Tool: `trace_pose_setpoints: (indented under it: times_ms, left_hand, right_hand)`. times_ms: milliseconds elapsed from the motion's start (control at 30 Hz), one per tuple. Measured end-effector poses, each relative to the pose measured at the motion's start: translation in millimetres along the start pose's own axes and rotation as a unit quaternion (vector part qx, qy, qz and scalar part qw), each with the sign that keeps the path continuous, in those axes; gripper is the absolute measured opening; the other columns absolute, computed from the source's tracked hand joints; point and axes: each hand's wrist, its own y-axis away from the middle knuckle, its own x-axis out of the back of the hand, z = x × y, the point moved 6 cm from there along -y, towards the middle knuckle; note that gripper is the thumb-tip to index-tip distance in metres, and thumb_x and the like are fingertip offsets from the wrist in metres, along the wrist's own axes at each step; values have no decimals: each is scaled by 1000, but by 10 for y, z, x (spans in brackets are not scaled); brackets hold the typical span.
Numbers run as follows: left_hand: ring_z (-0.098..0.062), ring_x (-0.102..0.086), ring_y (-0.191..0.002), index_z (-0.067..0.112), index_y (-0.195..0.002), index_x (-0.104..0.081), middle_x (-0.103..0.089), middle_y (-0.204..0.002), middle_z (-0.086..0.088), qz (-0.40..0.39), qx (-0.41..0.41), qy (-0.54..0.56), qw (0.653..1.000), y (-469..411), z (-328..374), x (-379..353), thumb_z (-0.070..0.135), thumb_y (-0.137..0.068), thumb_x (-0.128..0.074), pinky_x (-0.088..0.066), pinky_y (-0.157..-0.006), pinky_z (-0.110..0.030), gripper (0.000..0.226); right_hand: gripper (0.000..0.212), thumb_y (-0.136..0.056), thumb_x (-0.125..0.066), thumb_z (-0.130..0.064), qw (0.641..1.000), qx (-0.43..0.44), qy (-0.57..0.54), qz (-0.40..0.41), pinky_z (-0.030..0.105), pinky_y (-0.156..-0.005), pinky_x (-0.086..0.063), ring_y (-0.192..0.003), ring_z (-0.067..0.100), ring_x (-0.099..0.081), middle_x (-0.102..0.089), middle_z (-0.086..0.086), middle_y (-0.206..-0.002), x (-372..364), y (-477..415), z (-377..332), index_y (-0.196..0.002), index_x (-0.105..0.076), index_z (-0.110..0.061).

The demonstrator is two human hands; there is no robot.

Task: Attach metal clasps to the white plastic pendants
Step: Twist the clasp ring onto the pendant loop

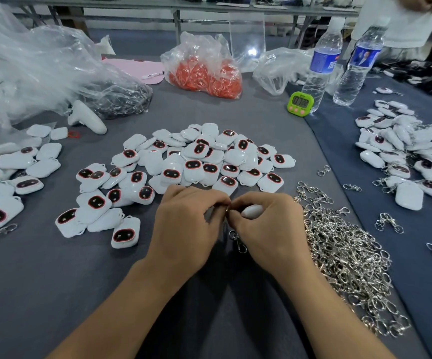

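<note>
My right hand [266, 226] curls around a white plastic pendant [252, 211], mostly hidden by its fingers. My left hand [186, 224] pinches the ring end of a metal clasp [238, 242], which dangles between both hands. The fingertips of both hands meet at the pendant's loop. A big heap of white pendants with dark red-rimmed faces [199, 161] lies just beyond my hands. A pile of loose silver clasps [347, 257] sits to the right of my right hand.
More pendants lie at the left [5, 182] and far right [404, 156]. Behind are a bag of orange parts [204, 71], clear plastic bags [41, 68], a white controller [88, 117], a green timer [300, 103] and two water bottles [321, 63]. A person stands at the top right.
</note>
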Motion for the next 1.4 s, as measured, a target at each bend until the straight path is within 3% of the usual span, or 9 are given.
trace_pose_setpoints:
  times_ms: [267,400,667,800,867,933,1000,1133,1400]
  left_hand:
    - [3,-70,-79,37,-82,-79,-73,-79,25,-53,199,188,960,13,-198,-120,21,-80,-80,-51,-74,-12,17]
    - [-1,-69,-83,40,-83,-75,-72,-78,25,-45,191,176,965,6,-177,-80,31,-77,-73,-50,-76,-12,11]
    - [2,-69,-85,40,-84,-75,-72,-82,27,-51,173,181,967,6,-179,-94,18,-80,-79,-49,-78,-9,23]
    - [0,-63,-87,33,-88,-75,-73,-86,19,-46,52,26,997,-25,-51,-31,28,-83,-69,-42,-85,-30,9]
    - [-3,-61,-83,32,-88,-76,-73,-84,17,-32,8,-30,999,-22,-26,-22,32,-84,-68,-37,-84,-31,9]
    - [-2,-62,-81,32,-87,-77,-74,-83,18,-30,32,-13,999,-14,-64,-25,33,-83,-71,-37,-86,-26,8]
    - [1,-66,-83,33,-90,-78,-75,-83,21,-39,115,75,990,-5,-141,-42,29,-81,-77,-44,-86,-19,9]
    - [4,-69,-80,39,-78,-77,-73,-79,24,-65,202,209,955,5,-204,-116,13,-79,-82,-46,-74,-5,27]
    - [-2,-64,-59,36,-75,-78,-74,-70,12,-89,222,258,936,3,-221,-147,16,-71,-78,-46,-58,-13,21]
  right_hand:
    - [18,-73,-80,-13,989,-89,-115,3,21,-51,-39,-46,2,-52,-66,-7,-51,1,-67,111,-70,-79,-31]
    - [17,-76,-83,-18,997,-47,-51,26,17,-49,-47,-50,1,-60,-69,-14,-56,60,-41,35,-66,-76,-30]
    - [17,-78,-81,-14,999,-42,-20,-7,13,-47,-40,-47,1,-56,-65,-15,-51,25,-45,49,-68,-77,-27]
    - [14,-76,-80,-16,1000,1,21,-3,14,-50,-44,-50,0,-59,-65,-18,-55,27,-10,-8,-76,-79,-30]
    - [13,-76,-79,-18,999,0,39,-13,16,-52,-47,-53,0,-61,-65,-19,-55,6,-5,-6,-76,-78,-31]
    - [13,-76,-78,-16,999,-15,25,-14,14,-47,-42,-49,1,-58,-62,-19,-50,-15,-11,25,-74,-78,-29]
    - [16,-76,-77,-12,999,-35,-20,-3,11,-45,-36,-42,2,-52,-58,-17,-45,-15,-34,64,-70,-78,-27]
    - [22,-75,-81,-13,994,-57,-93,8,22,-56,-45,-51,0,-57,-69,-12,-56,13,-88,103,-75,-78,-35]
    - [12,-70,-75,-28,992,-58,-109,-29,19,-54,-40,-49,0,-54,-63,-12,-50,-37,-106,137,-74,-79,-39]
